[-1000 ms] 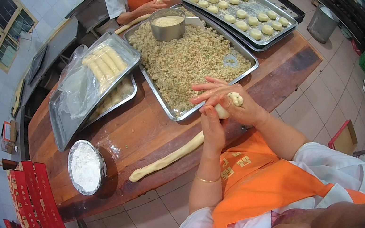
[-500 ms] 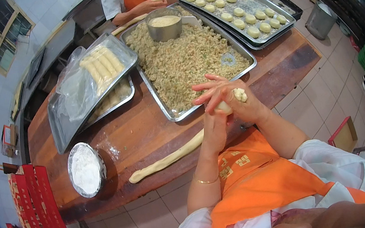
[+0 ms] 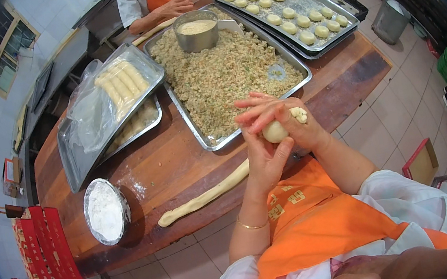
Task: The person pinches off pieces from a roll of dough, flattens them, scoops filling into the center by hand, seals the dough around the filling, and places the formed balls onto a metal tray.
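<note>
Above the table's near right edge, a pale round dough ball (image 3: pixel 275 132) sits between my palms. My left hand (image 3: pixel 264 163) cups it from below with the thumb against its side. My right hand (image 3: pixel 300 134) bends over the top, its fingers reaching across toward the tray. A small lumpy bit of dough (image 3: pixel 299 114) shows at the outer side of the right hand. Left of my hands, a long dough rope (image 3: pixel 203 196) lies along the table's near edge. Just beyond them is a metal tray of crumbly filling (image 3: pixel 219 76).
A metal bowl (image 3: pixel 197 38) stands in the filling. Shaped dough rounds (image 3: pixel 288 13) fill a tray at the far right. Stacked trays with plastic-wrapped dough rolls (image 3: pixel 123 86) and a bowl of white flour (image 3: pixel 105 211) are on the left. Across the table, a person (image 3: pixel 161 3) in an orange apron works.
My hands have parted slightly and turned, so more of the dough ball shows. The person across has brought their hands together lower, and the dough they held no longer shows.
</note>
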Tool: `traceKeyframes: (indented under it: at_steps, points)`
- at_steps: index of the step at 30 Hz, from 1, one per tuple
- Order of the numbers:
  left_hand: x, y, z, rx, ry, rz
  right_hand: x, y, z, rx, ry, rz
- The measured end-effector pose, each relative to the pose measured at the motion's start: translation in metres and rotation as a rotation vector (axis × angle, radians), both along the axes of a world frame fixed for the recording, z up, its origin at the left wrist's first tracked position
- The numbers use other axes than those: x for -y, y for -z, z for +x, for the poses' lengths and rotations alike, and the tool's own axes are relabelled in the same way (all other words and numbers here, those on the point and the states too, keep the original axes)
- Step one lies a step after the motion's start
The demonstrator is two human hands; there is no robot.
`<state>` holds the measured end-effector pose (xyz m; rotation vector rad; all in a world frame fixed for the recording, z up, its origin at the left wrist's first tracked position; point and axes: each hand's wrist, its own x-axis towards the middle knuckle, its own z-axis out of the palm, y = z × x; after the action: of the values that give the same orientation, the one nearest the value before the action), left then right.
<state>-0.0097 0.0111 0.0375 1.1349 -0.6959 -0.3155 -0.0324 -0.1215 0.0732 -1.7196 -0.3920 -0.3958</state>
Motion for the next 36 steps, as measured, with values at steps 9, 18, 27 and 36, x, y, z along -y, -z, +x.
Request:
traceKeyframes:
  at_steps: [9,18,27,36]
  points:
    - [-0.007,0.013,0.013,0.069,0.138,0.007,0.003,0.003,-0.003,0.002,-0.039,-0.080]
    - [-0.014,0.033,0.021,0.041,0.233,-0.039,-0.027,0.001,0.000,0.135,0.149,0.078]
    - [-0.015,0.025,0.010,-0.004,0.159,-0.025,-0.032,0.007,0.002,0.131,0.190,0.170]
    - [-0.013,0.016,0.006,-0.064,0.011,-0.011,-0.019,-0.003,-0.008,0.121,0.418,-0.343]
